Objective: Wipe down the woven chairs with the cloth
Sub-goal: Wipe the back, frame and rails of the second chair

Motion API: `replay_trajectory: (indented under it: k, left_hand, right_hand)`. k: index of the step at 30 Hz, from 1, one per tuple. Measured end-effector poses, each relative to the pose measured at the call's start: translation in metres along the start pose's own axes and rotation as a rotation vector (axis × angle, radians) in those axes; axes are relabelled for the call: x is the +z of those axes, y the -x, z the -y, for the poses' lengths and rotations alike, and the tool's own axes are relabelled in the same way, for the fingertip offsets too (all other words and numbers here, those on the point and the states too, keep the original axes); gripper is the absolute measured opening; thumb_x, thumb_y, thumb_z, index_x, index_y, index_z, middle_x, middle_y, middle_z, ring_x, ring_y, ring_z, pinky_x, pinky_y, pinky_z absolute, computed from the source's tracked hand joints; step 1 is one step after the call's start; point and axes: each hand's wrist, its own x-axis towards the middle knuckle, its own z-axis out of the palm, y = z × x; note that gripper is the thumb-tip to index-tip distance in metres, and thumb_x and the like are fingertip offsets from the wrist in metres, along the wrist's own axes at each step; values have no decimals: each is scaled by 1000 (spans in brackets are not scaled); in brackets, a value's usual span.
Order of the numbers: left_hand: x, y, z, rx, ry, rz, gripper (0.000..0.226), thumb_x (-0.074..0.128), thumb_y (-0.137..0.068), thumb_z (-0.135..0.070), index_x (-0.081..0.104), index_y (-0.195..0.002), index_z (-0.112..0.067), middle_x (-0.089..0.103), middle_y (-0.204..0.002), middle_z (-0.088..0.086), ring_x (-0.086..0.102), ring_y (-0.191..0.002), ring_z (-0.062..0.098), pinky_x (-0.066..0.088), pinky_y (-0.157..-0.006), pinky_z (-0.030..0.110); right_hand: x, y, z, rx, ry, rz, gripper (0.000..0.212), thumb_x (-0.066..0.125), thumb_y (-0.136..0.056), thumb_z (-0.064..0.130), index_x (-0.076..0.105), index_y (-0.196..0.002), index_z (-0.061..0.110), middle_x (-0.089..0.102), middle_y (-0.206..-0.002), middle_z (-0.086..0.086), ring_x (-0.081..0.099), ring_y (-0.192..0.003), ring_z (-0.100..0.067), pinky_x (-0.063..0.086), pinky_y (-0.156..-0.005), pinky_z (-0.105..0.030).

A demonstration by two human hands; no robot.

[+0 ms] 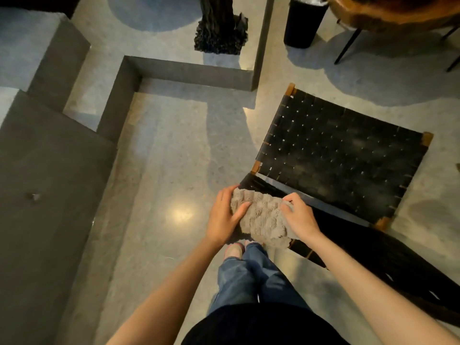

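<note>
**Both hands hold the grey cloth at the near corner of the woven chair**

At the far left, dark grey stone ledges [57, 170] step up from the pale polished floor [169, 150], and one of them turns a corner further back. A ceiling light shows as a bright spot on the floor just left of the hands.

The left hand [224, 217] grips the left edge of the cloth [261, 217], with the fingers curled over the far side and the thumb lying across the top. The cloth is a thick, fluffy grey piece with a ridged pile, stretched between the two hands. The right hand [301, 217] pinches its right edge, fingers bent down into the pile. Both forearms are bare. Below the cloth are blue jeans [251, 272] and the toe of a light shoe [234, 251].

The cloth sits over the near left corner of the woven chair [343, 150], at the top of its backrest. I cannot tell whether it touches the weave there. The chair's seat is made of black straps crossed in a lattice, with tan wood showing at the corners. Its dark backrest runs down to the right, beside the right forearm.

At the back, a rough black column base [221, 28] stands on a raised ledge. To its right is a black bin [305, 21], next to a round wooden counter [398, 11] on thin dark legs.
</note>
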Motion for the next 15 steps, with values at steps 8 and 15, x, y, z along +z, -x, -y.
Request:
replay_trajectory:
  k: [8,15]
  left_hand:
    - [-24,-15,12,307,-234,255,39,47,-98,-29,47,-132,-11,40,-144,9,44,-126,21,31,-102,21]
    - [-11,4,2,187,-284,113,42,46,-99,-23,43,-140,-15,27,-154,7,19,-144,22,20,-117,46]
  right_hand:
    - [24,36,-11,-126,50,-174,5,45,-99,21,48,-97,25,55,-97,7,52,-82,1,37,-62,-12]
    - [29,54,-10,-159,119,-246,10,45,-99,20,53,-105,19,53,-102,7,53,-87,-6,40,-66,-15]
